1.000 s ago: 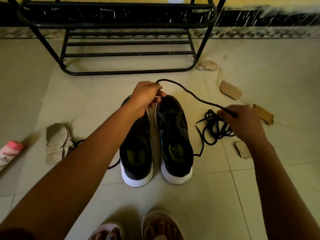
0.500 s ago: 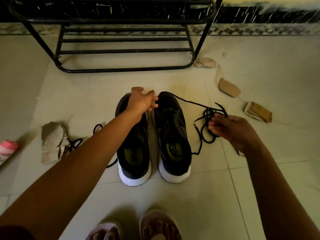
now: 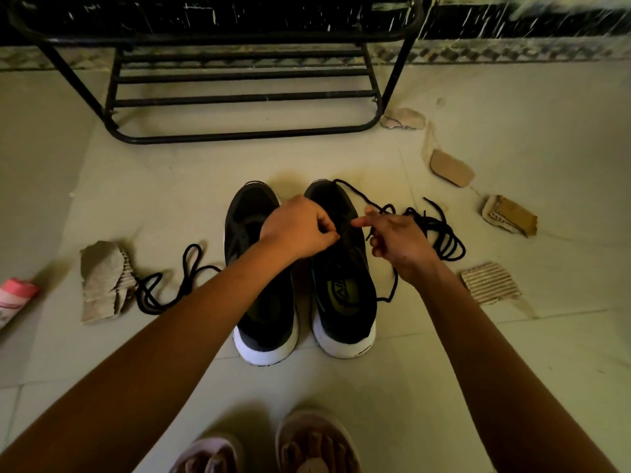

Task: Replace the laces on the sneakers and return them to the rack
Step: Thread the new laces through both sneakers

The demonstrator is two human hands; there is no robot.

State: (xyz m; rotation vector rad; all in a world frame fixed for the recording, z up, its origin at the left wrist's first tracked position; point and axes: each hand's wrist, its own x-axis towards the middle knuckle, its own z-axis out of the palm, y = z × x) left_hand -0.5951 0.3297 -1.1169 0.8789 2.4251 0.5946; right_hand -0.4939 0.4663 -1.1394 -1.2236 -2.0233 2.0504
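Observation:
Two black sneakers with white soles stand side by side on the floor, toes toward the rack: the left sneaker (image 3: pixel 256 302) and the right sneaker (image 3: pixel 345 295). My left hand (image 3: pixel 298 230) hovers over the right sneaker's lacing area, fingers curled and pinching at its upper. My right hand (image 3: pixel 399 240) is just right of it, index finger pointing left, with a black lace (image 3: pixel 440 230) running through its fingers. That lace trails from the sneaker's toe into a loose pile on the right. A second black lace (image 3: pixel 170 285) lies left of the sneakers.
The black metal shoe rack (image 3: pixel 239 131) stands against the wall ahead. Torn cardboard scraps lie on the tile at the left (image 3: pixel 102 281) and right (image 3: pixel 490 283), (image 3: pixel 508 215), (image 3: pixel 450 169). A pink item (image 3: pixel 13 298) lies far left. My slippered feet (image 3: pixel 317 442) are at the bottom.
My left hand let go of the raised lace, opened, then curled over the right sneaker. My right hand moved left from the lace pile to the sneaker. The lace dropped to the floor.

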